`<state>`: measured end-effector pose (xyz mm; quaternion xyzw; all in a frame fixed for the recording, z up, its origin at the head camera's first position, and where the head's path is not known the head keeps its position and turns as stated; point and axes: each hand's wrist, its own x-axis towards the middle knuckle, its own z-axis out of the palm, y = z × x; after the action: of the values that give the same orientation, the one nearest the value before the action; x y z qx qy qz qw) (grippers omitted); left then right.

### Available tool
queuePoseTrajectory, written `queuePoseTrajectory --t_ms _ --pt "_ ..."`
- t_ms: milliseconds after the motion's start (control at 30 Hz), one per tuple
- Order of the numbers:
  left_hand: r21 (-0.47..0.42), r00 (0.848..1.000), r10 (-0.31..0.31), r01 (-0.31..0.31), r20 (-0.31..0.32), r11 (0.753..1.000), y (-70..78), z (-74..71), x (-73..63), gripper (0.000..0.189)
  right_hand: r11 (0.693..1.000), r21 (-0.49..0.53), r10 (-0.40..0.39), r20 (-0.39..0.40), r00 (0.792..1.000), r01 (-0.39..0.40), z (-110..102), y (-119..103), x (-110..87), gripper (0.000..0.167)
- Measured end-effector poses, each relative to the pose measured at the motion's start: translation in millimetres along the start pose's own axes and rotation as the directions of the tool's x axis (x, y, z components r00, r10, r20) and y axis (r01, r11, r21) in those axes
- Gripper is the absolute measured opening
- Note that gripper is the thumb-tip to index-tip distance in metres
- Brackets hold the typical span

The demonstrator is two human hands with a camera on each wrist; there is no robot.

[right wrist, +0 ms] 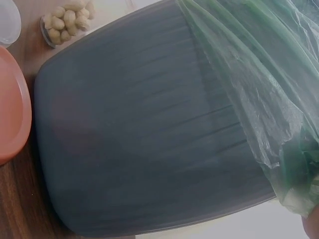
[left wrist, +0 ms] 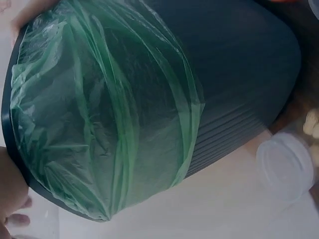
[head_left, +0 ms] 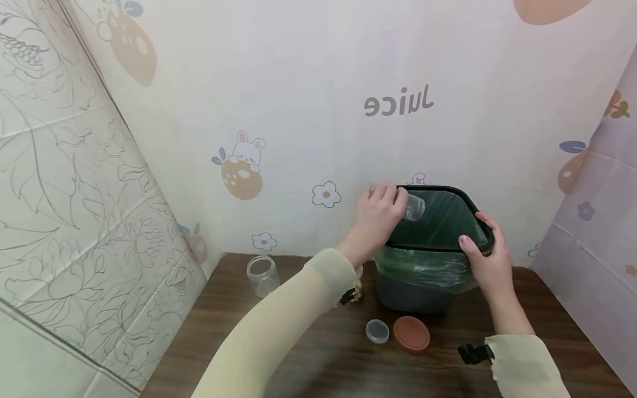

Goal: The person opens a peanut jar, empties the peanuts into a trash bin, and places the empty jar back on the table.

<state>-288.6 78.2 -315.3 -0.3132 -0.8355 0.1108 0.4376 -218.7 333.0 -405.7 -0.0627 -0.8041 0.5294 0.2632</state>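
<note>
In the head view, my left hand (head_left: pixel 376 214) grips a clear jar (head_left: pixel 416 208) lying sideways over the mouth of a dark trash bin (head_left: pixel 413 298). A green plastic bag (head_left: pixel 423 266) lines the bin and folds down over its outside. On the bin's right side, my right hand (head_left: pixel 494 262) holds the black rim (head_left: pixel 463 193), thumb on the near side. The left wrist view shows the bag (left wrist: pixel 99 119) bunched around the rim, with part of the left hand (left wrist: pixel 12 181) at the edge. Ribbed bin wall (right wrist: pixel 124 129) fills much of the right wrist view.
On the dark wood table, an open clear jar (head_left: pixel 262 277) stands at the left. In front of the bin lie a small clear lid (head_left: pixel 377 331) and an orange-brown lid (head_left: pixel 411 334). A clear container of pale nuts (right wrist: pixel 68 22) stands beside the bin. A printed wall covering (head_left: pixel 298 110) rises behind.
</note>
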Motion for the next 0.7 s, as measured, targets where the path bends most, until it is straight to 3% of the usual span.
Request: queuePoseTrajectory --t_ms 67,167,233,300,467,600,700 --pt "-0.020 0.998 -0.065 0.065 -0.010 0.998 -2.5 1.3 -2.1 0.031 1.000 -0.002 0.001 0.006 1.000 -0.001 -0.6 0.0 0.7 0.072" --pt "-0.086 0.987 -0.160 0.162 0.025 0.983 -9.0 2.7 -6.9 0.032 1.000 0.004 -0.003 0.013 1.000 0.003 -1.1 -0.2 0.8 0.073" --pt "-0.147 0.971 -0.232 0.237 0.051 0.960 -16.8 4.3 -11.8 0.036 1.000 0.005 -0.005 0.013 1.000 0.005 -0.6 -0.4 0.4 0.073" --pt "-0.220 0.947 -0.312 0.322 0.080 0.921 -26.1 6.7 -19.6 0.045 1.000 0.009 -0.008 0.015 1.000 0.007 0.1 -0.2 0.3 0.073" --pt "-0.427 0.870 -0.481 0.478 0.109 0.768 -52.0 16.9 -50.9 0.060 1.000 0.009 -0.014 0.017 1.000 0.014 0.4 1.3 1.5 0.072" --pt "-0.553 0.811 -0.573 0.534 0.121 0.640 -64.6 32.9 -86.1 0.062 1.000 0.015 -0.016 0.018 1.000 0.016 0.3 2.9 2.6 0.072" --pt "-0.622 0.765 -0.622 0.571 0.166 0.536 -66.1 44.6 -113.7 0.062 1.000 0.020 -0.019 0.014 1.000 0.018 0.4 4.0 3.6 0.071"
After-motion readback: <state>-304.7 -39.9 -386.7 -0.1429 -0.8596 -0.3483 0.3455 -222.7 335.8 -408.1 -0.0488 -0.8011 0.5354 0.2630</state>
